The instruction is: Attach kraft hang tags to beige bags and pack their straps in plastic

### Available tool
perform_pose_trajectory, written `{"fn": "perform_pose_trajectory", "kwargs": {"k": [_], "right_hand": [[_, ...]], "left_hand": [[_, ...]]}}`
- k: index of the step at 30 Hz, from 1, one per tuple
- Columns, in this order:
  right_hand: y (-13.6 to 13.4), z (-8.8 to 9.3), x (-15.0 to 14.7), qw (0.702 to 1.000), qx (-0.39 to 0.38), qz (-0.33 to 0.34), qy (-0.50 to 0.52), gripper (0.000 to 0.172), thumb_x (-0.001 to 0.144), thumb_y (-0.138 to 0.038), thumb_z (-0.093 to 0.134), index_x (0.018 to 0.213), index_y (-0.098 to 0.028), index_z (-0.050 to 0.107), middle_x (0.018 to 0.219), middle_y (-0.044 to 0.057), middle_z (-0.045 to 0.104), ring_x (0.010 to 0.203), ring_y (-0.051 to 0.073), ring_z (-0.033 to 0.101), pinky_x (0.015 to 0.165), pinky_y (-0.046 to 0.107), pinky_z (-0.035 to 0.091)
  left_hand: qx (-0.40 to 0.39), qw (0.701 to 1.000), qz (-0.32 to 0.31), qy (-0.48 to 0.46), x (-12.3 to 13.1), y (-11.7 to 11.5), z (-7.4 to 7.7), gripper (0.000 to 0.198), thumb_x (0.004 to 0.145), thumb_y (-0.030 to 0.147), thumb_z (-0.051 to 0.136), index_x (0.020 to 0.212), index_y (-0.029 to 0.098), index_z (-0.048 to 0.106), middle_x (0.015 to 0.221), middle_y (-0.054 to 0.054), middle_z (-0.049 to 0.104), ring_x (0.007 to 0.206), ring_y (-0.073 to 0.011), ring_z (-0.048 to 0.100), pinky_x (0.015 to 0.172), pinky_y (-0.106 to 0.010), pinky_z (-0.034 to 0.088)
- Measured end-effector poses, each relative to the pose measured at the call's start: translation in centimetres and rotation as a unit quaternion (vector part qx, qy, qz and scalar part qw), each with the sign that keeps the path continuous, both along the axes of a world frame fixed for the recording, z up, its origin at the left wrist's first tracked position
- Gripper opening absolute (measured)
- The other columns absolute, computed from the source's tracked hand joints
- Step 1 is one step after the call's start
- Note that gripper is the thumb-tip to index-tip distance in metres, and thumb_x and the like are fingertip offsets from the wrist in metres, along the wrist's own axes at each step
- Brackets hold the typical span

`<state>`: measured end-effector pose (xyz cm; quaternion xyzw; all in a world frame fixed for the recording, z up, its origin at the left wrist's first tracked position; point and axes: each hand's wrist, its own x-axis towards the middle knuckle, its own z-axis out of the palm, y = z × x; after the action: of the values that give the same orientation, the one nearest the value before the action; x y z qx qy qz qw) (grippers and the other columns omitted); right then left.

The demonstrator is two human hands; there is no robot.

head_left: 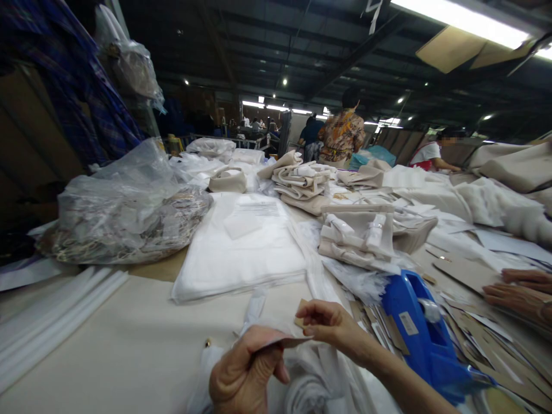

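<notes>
My left hand [245,371] is closed with the thumb under a thin, flat, pinkish-grey piece [282,338] and the fingers folded over it. Just to the right, my right hand [330,325] pinches a small tan piece [301,312] between bent fingers. Its lower fingertips come close to the tip of the flat piece; whether they touch it I cannot tell. Beneath both hands lie a rolled white strip [308,391] and beige fabric [142,333]. A folded white stack [245,247] in thin wrapping rests just beyond them.
A blue tape dispenser [414,333] stands at the right, beside scattered card strips [487,339]. Another person's hands [521,290] rest at the right edge. Beige bags [357,236] are piled farther back. A bulky see-through plastic bag [129,213] sits at the left.
</notes>
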<state>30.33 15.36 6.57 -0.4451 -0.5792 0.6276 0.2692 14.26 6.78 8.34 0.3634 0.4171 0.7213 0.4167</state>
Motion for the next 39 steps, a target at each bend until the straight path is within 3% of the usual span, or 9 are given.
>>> {"fn": "perform_pose_trajectory", "kwargs": {"k": [6, 9, 13, 17, 23, 28, 31, 35, 39], "right_hand": [[-1.2, 1.0, -0.8, 0.993, 0.058, 0.098, -0.020, 0.030, 0.072, -0.045, 0.065, 0.067, -0.015, 0.068, 0.059, -0.002, 0.049, 0.060, 0.011, 0.042, 0.059, 0.024, 0.032], [-1.3, 0.3, -0.9, 0.999, 0.017, 0.025, 0.035, 0.036, 0.077, -0.047, 0.057, 0.069, -0.014, 0.068, 0.061, 0.000, 0.055, 0.058, 0.010, 0.044, 0.056, 0.022, 0.032], [-1.3, -0.7, -0.7, 0.988, -0.077, -0.093, 0.099, 0.029, 0.069, -0.041, 0.068, 0.069, -0.012, 0.067, 0.061, 0.001, 0.059, 0.055, 0.007, 0.046, 0.052, 0.018, 0.033], [-0.5, -1.9, -1.0, 0.950, -0.191, -0.215, 0.121, 0.033, 0.061, -0.041, 0.075, 0.060, -0.013, 0.057, 0.056, 0.001, 0.057, 0.046, 0.005, 0.047, 0.043, 0.015, 0.032], [0.8, -2.5, -1.8, 0.946, -0.230, -0.226, 0.037, 0.027, 0.080, -0.026, 0.057, 0.057, -0.013, 0.053, 0.052, 0.003, 0.055, 0.041, 0.007, 0.048, 0.042, 0.016, 0.036], [-1.9, 0.3, 0.0, 0.962, -0.082, -0.260, -0.026, 0.016, 0.078, -0.028, 0.062, 0.082, -0.012, 0.065, 0.080, 0.006, 0.064, 0.070, 0.015, 0.058, 0.062, 0.024, 0.046], [-6.7, 1.4, 1.1, 0.937, 0.193, -0.260, -0.131, 0.025, 0.080, -0.027, 0.061, 0.103, -0.017, 0.062, 0.101, 0.008, 0.064, 0.091, 0.020, 0.058, 0.077, 0.030, 0.047], [-13.9, -0.4, 0.3, 0.778, 0.582, -0.059, -0.230, 0.022, 0.086, -0.010, 0.051, 0.105, -0.015, 0.059, 0.091, 0.006, 0.067, 0.085, 0.016, 0.060, 0.077, 0.026, 0.046], [-16.6, -3.7, -1.8, 0.682, 0.665, -0.060, -0.299, 0.023, 0.089, -0.006, 0.040, 0.079, -0.015, 0.060, 0.061, 0.000, 0.059, 0.057, 0.013, 0.051, 0.056, 0.027, 0.036]], "left_hand": [[-0.017, 0.996, -0.079, 0.048, 0.8, 0.2, -0.6, 0.010, 0.080, 0.024, 0.061, 0.081, 0.020, 0.070, 0.064, 0.001, 0.064, 0.049, -0.0094, 0.054, 0.053, -0.020, 0.043], [-0.139, 0.970, -0.070, 0.185, 1.1, 1.0, -2.4, 0.031, 0.082, 0.023, 0.049, 0.110, 0.015, 0.059, 0.079, -0.006, 0.068, 0.061, -0.0160, 0.061, 0.059, -0.026, 0.049], [-0.184, 0.884, -0.088, 0.421, 1.1, 2.1, -4.2, 0.046, 0.081, 0.013, 0.030, 0.121, 0.006, 0.051, 0.100, -0.019, 0.066, 0.093, -0.0255, 0.064, 0.079, -0.036, 0.050], [-0.189, 0.852, -0.154, 0.462, 0.9, 2.3, -3.9, 0.048, 0.081, 0.007, 0.026, 0.123, 0.005, 0.050, 0.114, -0.019, 0.061, 0.109, -0.0239, 0.058, 0.094, -0.038, 0.046], [-0.187, 0.840, -0.148, 0.487, 1.2, 2.3, -3.9, 0.044, 0.082, 0.003, 0.029, 0.118, 0.006, 0.053, 0.114, -0.018, 0.062, 0.108, -0.0229, 0.058, 0.096, -0.037, 0.046], [-0.156, 0.834, -0.119, 0.516, 1.2, 2.6, -4.2, 0.042, 0.082, 0.001, 0.034, 0.118, 0.005, 0.054, 0.117, -0.018, 0.061, 0.112, -0.0221, 0.056, 0.100, -0.035, 0.043], [-0.144, 0.826, -0.099, 0.535, 1.1, 2.8, -4.2, 0.043, 0.080, -0.001, 0.038, 0.119, 0.005, 0.054, 0.116, -0.016, 0.063, 0.110, -0.0205, 0.058, 0.098, -0.033, 0.045], [-0.145, 0.817, -0.072, 0.554, 1.0, 2.9, -4.0, 0.039, 0.080, 0.002, 0.043, 0.116, 0.009, 0.055, 0.115, -0.014, 0.064, 0.107, -0.0194, 0.060, 0.094, -0.031, 0.047], [-0.162, 0.803, -0.034, 0.573, 1.3, 2.9, -3.2, 0.037, 0.083, 0.008, 0.046, 0.119, 0.009, 0.052, 0.115, -0.014, 0.062, 0.106, -0.0209, 0.060, 0.093, -0.032, 0.047]]}}
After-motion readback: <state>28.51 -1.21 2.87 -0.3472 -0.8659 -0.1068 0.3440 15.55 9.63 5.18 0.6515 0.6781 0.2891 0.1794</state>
